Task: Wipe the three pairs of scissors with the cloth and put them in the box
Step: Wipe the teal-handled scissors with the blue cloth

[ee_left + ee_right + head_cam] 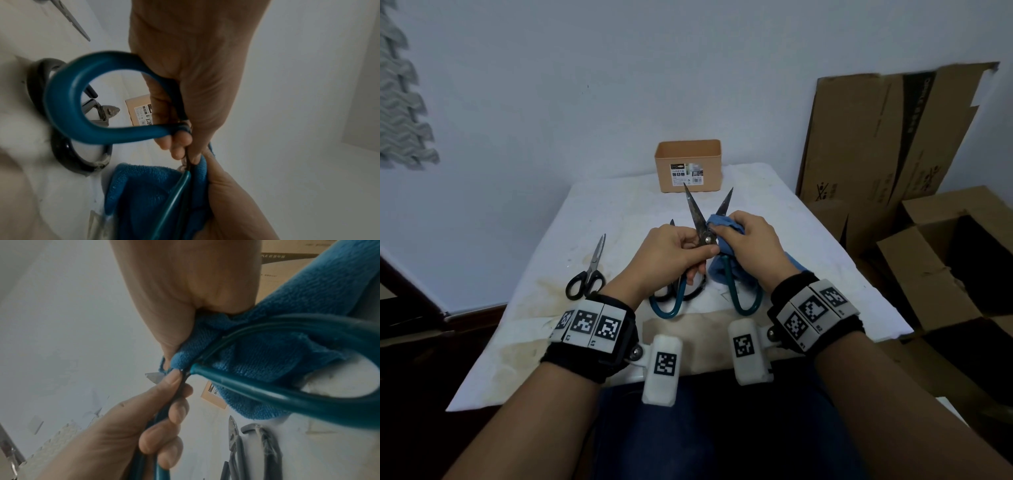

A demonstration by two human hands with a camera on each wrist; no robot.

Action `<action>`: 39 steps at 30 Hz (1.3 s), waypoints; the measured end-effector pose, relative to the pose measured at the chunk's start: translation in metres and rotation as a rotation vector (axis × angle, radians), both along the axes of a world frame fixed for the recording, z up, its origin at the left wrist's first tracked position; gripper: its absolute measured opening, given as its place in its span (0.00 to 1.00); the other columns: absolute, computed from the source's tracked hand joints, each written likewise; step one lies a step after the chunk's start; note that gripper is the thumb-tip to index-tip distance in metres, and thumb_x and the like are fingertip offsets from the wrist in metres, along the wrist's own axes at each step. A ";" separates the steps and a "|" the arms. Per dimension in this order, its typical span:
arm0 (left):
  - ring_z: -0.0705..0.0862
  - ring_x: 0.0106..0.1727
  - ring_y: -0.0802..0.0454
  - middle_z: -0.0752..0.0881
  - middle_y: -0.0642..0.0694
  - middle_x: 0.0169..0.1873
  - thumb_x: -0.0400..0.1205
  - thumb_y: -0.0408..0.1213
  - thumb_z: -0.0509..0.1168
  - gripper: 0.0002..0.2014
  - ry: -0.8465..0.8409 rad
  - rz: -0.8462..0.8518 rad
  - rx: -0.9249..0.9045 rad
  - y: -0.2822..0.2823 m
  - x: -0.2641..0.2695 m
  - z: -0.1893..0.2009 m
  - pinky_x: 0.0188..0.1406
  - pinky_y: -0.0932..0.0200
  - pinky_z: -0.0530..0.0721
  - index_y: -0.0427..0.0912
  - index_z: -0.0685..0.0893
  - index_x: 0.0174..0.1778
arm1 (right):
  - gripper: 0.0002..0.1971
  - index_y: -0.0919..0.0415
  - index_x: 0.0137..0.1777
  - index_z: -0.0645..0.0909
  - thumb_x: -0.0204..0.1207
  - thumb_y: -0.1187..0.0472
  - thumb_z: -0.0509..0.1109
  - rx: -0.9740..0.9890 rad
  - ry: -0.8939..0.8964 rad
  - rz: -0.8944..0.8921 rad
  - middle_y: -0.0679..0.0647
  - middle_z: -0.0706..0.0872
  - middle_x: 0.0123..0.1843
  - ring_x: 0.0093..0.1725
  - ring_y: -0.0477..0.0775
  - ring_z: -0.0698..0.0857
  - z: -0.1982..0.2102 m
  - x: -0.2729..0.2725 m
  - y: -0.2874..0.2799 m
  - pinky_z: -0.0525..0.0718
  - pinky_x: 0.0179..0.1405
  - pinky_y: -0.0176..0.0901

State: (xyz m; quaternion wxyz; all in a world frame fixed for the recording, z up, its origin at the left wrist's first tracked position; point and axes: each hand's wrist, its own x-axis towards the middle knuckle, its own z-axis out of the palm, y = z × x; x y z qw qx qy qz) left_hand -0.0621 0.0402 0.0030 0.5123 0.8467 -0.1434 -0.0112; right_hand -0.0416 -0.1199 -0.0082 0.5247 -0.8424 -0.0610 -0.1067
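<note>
My left hand (698,255) grips the teal-handled scissors (697,214) just below the pivot. They are raised over the table, and the open blades point at the tan box (688,164). My right hand (726,233) pinches the blue cloth (717,270) around the right blade near the pivot. The left wrist view shows the teal handle loop (61,100) and the cloth (144,186) hanging below. A small black-handled pair (589,274) lies on the left of the table. Another black-handled pair (697,293) lies under my left hand, partly hidden.
The white table (619,212) is stained near its front edge. Flattened cardboard (893,137) leans on the wall at the right. An open carton (945,257) stands on the floor beside the table. The tan box stands open at the table's far edge.
</note>
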 end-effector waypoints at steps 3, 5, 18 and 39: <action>0.78 0.20 0.55 0.86 0.46 0.25 0.82 0.36 0.73 0.10 0.004 0.003 0.008 -0.001 0.001 0.001 0.26 0.66 0.78 0.41 0.86 0.34 | 0.15 0.68 0.44 0.79 0.83 0.55 0.66 -0.044 0.001 -0.010 0.58 0.81 0.37 0.39 0.54 0.77 0.001 0.001 0.001 0.72 0.39 0.46; 0.78 0.21 0.55 0.86 0.47 0.24 0.82 0.36 0.73 0.11 0.002 0.004 0.023 -0.002 0.001 0.001 0.26 0.68 0.78 0.41 0.85 0.33 | 0.14 0.65 0.42 0.78 0.84 0.54 0.65 -0.041 0.002 -0.025 0.56 0.80 0.37 0.40 0.54 0.77 0.000 0.002 0.001 0.73 0.40 0.47; 0.79 0.21 0.54 0.87 0.41 0.26 0.82 0.41 0.73 0.16 0.029 -0.018 0.013 -0.001 0.002 -0.005 0.31 0.66 0.79 0.34 0.84 0.33 | 0.17 0.64 0.39 0.72 0.84 0.52 0.63 0.064 0.029 -0.076 0.64 0.77 0.36 0.37 0.56 0.73 -0.002 0.002 0.002 0.72 0.39 0.49; 0.76 0.24 0.50 0.85 0.42 0.27 0.86 0.41 0.68 0.17 0.186 -0.120 -0.146 0.019 0.003 -0.003 0.32 0.59 0.81 0.35 0.82 0.32 | 0.05 0.54 0.54 0.77 0.83 0.57 0.63 0.226 -0.002 -0.056 0.55 0.80 0.40 0.41 0.52 0.81 0.002 -0.002 -0.013 0.81 0.42 0.50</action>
